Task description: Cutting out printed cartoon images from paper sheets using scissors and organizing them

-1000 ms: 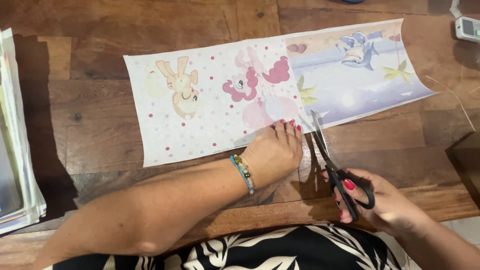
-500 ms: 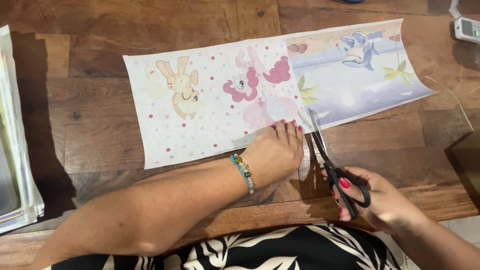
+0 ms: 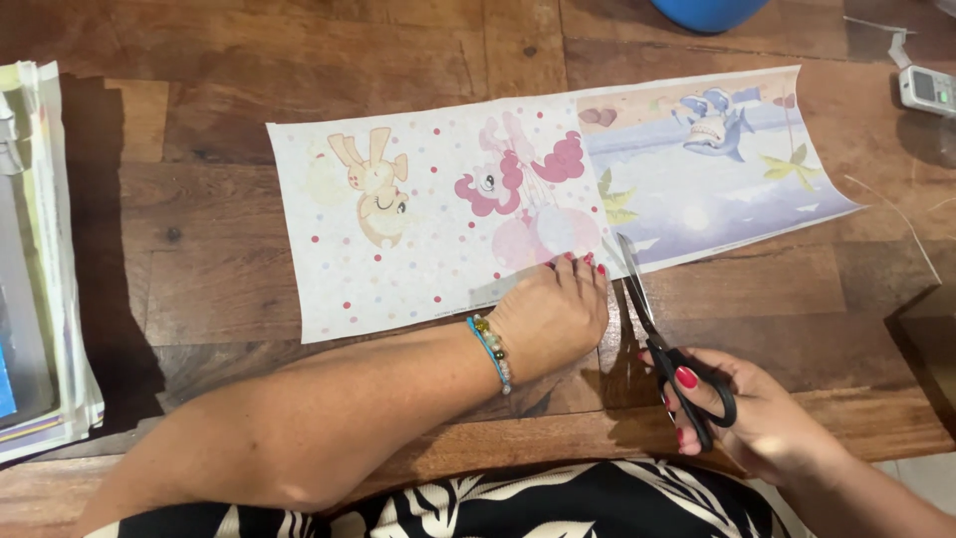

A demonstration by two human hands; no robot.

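Right grip (image 3: 742,413) on scissors (image 3: 662,344), paper stack (image 3: 40,269) far left, handset (image 3: 926,90)

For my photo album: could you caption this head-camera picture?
Left hand pins a cartoon-printed paper sheet on a wooden table while right hand works black scissors at its edge.

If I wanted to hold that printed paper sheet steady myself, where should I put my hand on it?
Probably flat on the printed sheet near its lower edge, coming from the near side, just left of the scissors, as the left hand does. The sheet lies flat and limp on the wooden table, so pressing down suits it better than pinching.
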